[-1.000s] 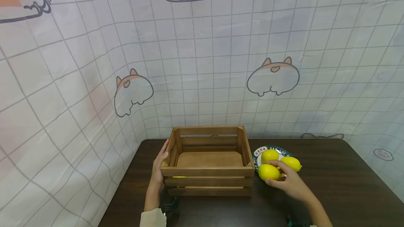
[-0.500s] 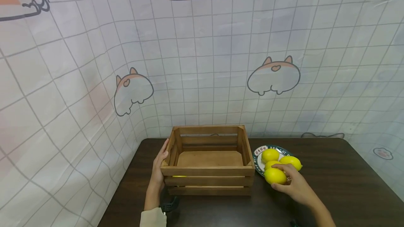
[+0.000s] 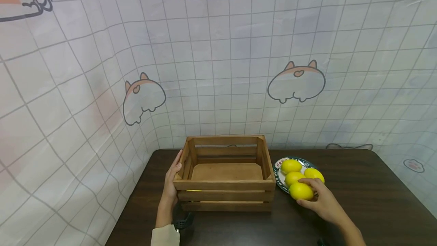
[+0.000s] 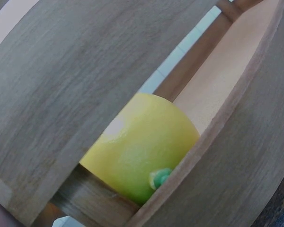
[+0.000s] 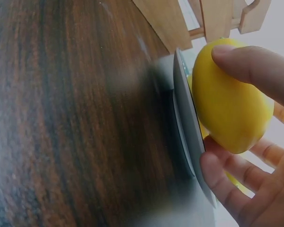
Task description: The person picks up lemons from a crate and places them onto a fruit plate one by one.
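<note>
My right hand (image 3: 322, 200) pinches a yellow lemon (image 3: 301, 191) between thumb and fingers at the near edge of a plate (image 3: 279, 177). In the right wrist view the thumb lies on top of that lemon (image 5: 232, 99), with other fingers by the plate's rim (image 5: 191, 123). Several more lemons (image 3: 291, 166) lie on the plate. My left hand (image 3: 170, 181) rests along the left side of a slatted wooden crate (image 3: 225, 186), fingers extended. Inside the crate, a lemon (image 4: 146, 146) with a green tip shows between slats in the left wrist view.
The dark wooden table (image 3: 235, 229) bears the crate in the middle and the plate close to its right. Behind it hangs a white grid-patterned cloth (image 3: 218, 86) with dog drawings. A dark strap device (image 3: 183, 221) is at the left wrist.
My right hand has shifted rightward and nearer with its lemon, uncovering another lemon behind it. The lemons on the plate have moved slightly. My left hand and the crate stay put.
</note>
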`<action>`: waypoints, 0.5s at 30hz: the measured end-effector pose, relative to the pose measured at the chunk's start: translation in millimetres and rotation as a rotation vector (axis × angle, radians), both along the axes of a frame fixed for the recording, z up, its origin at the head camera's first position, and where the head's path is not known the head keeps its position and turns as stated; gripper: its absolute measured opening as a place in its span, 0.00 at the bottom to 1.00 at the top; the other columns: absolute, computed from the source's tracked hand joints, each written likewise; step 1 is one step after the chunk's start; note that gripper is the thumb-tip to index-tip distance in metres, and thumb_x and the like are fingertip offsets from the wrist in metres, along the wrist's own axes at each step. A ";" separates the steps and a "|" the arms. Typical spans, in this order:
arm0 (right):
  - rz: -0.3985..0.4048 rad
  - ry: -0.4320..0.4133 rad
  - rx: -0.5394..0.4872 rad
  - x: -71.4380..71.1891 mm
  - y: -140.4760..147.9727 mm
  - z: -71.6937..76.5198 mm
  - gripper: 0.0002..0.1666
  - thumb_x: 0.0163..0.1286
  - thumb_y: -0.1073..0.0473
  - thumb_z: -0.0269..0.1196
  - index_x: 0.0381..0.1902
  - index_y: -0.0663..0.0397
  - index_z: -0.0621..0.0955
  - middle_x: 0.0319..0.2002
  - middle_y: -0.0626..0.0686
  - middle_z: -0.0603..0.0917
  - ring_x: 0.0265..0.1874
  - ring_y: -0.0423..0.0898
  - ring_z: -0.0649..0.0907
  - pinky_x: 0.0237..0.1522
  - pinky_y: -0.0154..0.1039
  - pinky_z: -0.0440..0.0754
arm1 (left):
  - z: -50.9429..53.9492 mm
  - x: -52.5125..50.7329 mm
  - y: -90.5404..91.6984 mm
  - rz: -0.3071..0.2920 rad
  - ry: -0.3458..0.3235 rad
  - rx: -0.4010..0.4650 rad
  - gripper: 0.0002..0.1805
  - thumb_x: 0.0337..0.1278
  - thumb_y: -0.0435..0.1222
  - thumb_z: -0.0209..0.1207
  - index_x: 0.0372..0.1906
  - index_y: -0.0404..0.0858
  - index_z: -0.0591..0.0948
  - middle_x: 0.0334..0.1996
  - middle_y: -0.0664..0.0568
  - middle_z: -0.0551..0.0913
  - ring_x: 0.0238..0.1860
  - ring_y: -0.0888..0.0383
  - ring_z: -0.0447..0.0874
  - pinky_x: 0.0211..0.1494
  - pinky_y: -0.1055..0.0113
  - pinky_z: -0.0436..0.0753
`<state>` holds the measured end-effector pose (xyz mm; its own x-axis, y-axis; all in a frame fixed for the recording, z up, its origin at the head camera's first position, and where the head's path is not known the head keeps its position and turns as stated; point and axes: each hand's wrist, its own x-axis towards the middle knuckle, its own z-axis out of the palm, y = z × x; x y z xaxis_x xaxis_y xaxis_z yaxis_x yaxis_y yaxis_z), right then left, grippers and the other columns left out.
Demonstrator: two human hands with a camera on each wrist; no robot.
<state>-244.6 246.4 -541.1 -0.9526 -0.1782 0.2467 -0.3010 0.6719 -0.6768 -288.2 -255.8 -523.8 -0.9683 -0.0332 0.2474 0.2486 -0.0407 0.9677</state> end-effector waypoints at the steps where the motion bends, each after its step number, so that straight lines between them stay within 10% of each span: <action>1: -0.003 0.009 0.006 -0.4 -0.4 -0.1 0.36 0.58 0.48 0.77 0.62 0.50 0.78 0.54 0.55 0.78 0.44 0.42 0.76 0.41 0.31 0.80 | 0.0 0.0 -0.1 0.001 0.000 0.001 0.30 0.76 0.50 0.42 0.79 0.63 0.61 0.82 0.60 0.53 0.83 0.46 0.45 0.78 0.29 0.46; 15: -0.084 0.038 0.122 -9.3 -12.7 2.5 0.38 0.60 0.48 0.76 0.64 0.57 0.78 0.55 0.61 0.81 0.44 0.49 0.79 0.41 0.41 0.77 | -0.2 1.3 -0.4 -0.002 0.006 -0.007 0.29 0.77 0.49 0.41 0.79 0.64 0.61 0.82 0.60 0.53 0.83 0.47 0.45 0.78 0.30 0.45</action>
